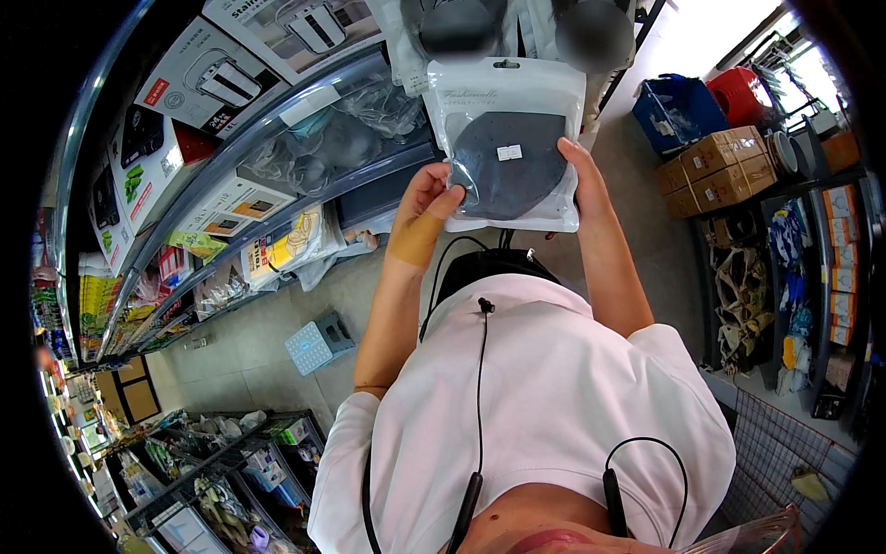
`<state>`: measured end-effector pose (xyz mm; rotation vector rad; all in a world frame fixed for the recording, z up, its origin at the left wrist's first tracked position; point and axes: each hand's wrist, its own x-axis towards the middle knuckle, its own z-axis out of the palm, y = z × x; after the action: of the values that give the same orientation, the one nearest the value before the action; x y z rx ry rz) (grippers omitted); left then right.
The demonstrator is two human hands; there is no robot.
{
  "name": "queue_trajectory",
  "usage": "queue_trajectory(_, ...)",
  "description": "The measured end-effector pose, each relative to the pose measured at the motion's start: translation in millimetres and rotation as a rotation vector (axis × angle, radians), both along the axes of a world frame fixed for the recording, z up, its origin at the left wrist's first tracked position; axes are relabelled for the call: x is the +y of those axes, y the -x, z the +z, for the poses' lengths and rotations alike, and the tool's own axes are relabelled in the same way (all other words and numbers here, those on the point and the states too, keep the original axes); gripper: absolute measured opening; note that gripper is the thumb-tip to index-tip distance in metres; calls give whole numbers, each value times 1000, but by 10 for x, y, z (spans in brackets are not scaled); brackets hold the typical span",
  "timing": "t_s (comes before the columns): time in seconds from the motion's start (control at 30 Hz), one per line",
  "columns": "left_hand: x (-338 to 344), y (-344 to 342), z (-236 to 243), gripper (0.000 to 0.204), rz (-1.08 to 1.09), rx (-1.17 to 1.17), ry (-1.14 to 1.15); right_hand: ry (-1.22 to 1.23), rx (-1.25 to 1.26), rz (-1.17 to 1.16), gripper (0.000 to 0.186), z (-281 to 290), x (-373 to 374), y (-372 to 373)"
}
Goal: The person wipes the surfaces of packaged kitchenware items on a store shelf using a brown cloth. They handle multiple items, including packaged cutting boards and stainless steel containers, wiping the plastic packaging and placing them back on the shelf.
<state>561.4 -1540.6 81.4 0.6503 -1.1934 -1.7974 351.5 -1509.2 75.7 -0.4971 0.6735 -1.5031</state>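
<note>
Upright in front of me is a flat plastic packet (pixel 510 97) with a white border and a hang hole at its top. Through its clear front shows a dark grey, rounded fabric item (pixel 503 180) with a small white sticker over it. My left hand (pixel 427 198) pinches the packet's left edge, thumb on the front and fingers curled behind. A tan wrap goes round that wrist. On the opposite edge my right hand (pixel 585 175) grips the packet, its thumb along the front and its other fingers hidden behind. Similar packets (pixel 404 42) hang just beyond it.
Shelves (pixel 318 189) on the left hold appliance boxes (pixel 217 78) and bagged goods. A light blue step stool (pixel 314 346) stands on the floor. At right are a blue crate (pixel 678 111), a red basket (pixel 741 95), cartons (pixel 720 166) and another stocked shelf.
</note>
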Motion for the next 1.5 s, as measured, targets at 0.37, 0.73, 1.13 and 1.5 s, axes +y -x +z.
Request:
queue_trajectory(0.37, -3, -89, -173, 31, -158, -74, -223, -47, 146, -31, 46, -85, 56, 69)
queue_trajectory(0.73, -59, -154, -419, 36, -179, -32, -324, -66, 349, 7, 52, -95, 81, -66)
queue_trajectory(1.13, -99, -281, -608, 35, -102, 134, -392, -114, 404, 1, 52, -314, -15, -181)
queue_trajectory(1.5, -322, -346, -605, 53, -607, 1218, -850, -166, 163, -167, 38, -254, 13, 52)
